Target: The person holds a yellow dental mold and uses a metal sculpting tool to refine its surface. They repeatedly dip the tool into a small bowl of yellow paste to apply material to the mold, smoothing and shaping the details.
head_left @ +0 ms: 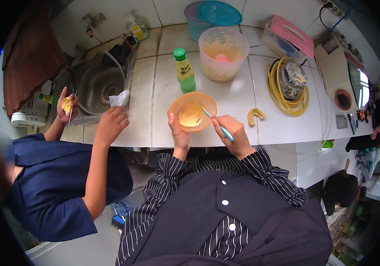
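White-tiled surface beside a steel sink: one orange bowl of yellowish paste sits at its near edge, left hand gripping the rim, fingers curled. The right hand has its fingers closed on one blue spatula, long axis slanting up-left, tip in the paste. Behind stand one green bottle and two tubs (one lidded). A co-worker's two hands work at the sink.

On the worktop, a bowl sits near; bottle and tub behind (sink far left), hose coil right.
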The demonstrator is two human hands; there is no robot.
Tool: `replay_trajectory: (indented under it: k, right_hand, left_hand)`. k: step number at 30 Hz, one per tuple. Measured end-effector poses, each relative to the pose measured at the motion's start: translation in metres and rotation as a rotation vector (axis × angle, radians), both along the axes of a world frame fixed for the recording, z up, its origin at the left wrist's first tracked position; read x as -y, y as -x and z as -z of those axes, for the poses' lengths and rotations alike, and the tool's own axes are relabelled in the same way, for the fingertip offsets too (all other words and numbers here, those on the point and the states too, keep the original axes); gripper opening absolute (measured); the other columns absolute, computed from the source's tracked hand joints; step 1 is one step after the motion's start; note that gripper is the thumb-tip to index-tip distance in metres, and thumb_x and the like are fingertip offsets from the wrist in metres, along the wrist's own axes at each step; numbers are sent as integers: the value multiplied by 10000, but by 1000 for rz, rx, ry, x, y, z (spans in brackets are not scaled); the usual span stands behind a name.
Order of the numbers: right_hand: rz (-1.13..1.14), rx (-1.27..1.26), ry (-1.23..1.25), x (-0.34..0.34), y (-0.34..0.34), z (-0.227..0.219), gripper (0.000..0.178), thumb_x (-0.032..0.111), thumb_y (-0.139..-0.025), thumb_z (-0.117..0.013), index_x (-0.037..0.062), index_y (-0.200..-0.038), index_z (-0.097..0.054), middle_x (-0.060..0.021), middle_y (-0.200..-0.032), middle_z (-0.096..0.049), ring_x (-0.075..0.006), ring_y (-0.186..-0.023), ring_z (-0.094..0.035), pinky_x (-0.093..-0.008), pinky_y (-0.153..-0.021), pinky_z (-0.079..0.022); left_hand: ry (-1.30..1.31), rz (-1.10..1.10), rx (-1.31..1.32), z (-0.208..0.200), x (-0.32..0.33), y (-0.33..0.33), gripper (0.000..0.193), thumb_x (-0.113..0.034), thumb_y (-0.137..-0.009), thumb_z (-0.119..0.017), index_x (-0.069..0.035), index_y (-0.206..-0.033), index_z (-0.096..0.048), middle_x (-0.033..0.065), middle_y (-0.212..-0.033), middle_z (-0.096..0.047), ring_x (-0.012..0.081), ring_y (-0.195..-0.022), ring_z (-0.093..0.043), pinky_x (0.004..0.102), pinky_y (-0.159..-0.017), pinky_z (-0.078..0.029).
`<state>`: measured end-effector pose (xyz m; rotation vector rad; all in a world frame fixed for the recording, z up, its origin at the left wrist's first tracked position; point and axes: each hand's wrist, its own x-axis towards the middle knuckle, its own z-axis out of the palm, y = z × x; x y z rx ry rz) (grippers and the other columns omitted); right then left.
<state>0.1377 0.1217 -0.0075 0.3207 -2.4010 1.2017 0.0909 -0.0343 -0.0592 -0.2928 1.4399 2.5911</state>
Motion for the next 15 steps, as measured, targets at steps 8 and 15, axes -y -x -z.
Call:
replay_trajectory:
  k: [8,15]
  right_hand:
    - [27,92,196,11,11,14,116,52,-868,-580,-31,-935,-628,-157,-785,-635,-298,-704,-623,-348,-640,-499]
    - [-215,132,216,41,13,15,119,64,-871,-579,-21,-936,-631,-153,-798,-634,-284,-701,-623,-342,-631,-496]
  left_hand:
    - [-26,-32,-1,-1,12,5,668,-579,-920,-277,-82,-1363,-336,101,-1361,-415,237,-1275,-385,391,-1050,-327]
    - [-7,-45,5,10,26,13,675,-586,-916,-281,-82,-1362,-341,99,-1369,-409,238,-1279,-384,394,-1052,-326]
